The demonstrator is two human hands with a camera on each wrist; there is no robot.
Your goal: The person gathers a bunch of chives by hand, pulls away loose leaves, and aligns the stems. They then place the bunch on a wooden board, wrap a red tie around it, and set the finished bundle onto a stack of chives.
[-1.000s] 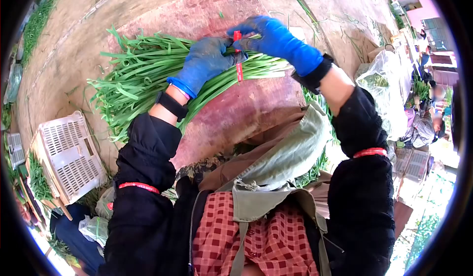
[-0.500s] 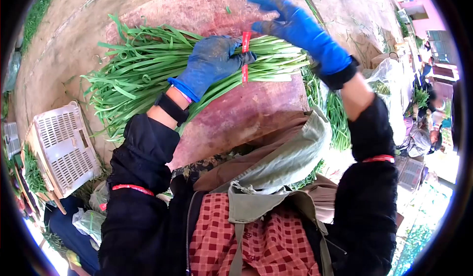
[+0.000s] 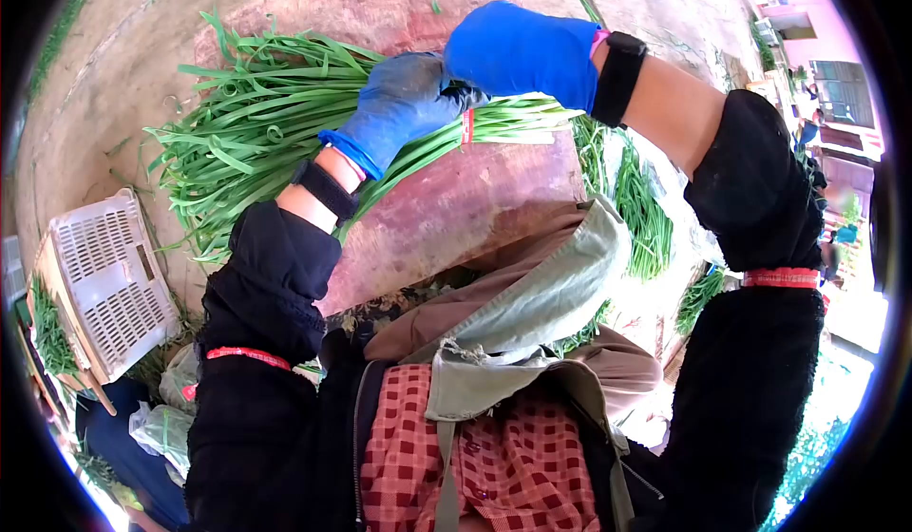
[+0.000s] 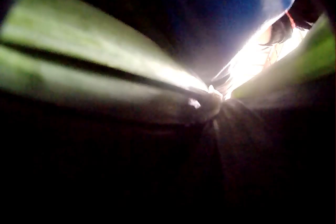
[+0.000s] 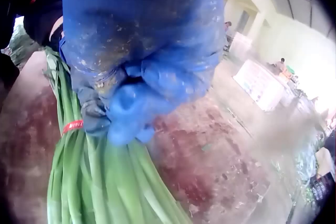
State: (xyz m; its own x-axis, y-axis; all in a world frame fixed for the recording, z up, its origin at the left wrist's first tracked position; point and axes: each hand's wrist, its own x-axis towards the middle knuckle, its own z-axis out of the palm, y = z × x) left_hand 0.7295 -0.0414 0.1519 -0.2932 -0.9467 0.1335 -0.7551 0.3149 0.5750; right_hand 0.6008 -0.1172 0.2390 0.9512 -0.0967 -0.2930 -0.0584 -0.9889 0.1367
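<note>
A thick bundle of long green leaves (image 3: 256, 104) lies across a reddish board (image 3: 418, 209), pale stalks to the right. Round the stalks runs a red band (image 3: 467, 125), also visible in the right wrist view (image 5: 72, 126). The blue-gloved left hand (image 3: 399, 95) grips the bundle just left of the band. Against it, over the bundle, is the blue-gloved right hand (image 3: 522, 52); the right wrist view shows its fingers (image 5: 131, 111) curled tightly at the covered part of the band, contact partly hidden. Leaves (image 4: 79, 29) fill part of the dark left wrist view.
A white slatted crate (image 3: 114, 275) stands at the left, with plastic bags (image 3: 166, 427) below it. More green leaves (image 3: 641, 218) lie right of the board. The wearer's covered knee (image 3: 541, 285) is close to the board's near edge. People and stalls are in the background.
The right hand first drew back from the band with fingers spread, then came back against the left hand with fingers curled. The left hand keeps its grip on the bundle.
</note>
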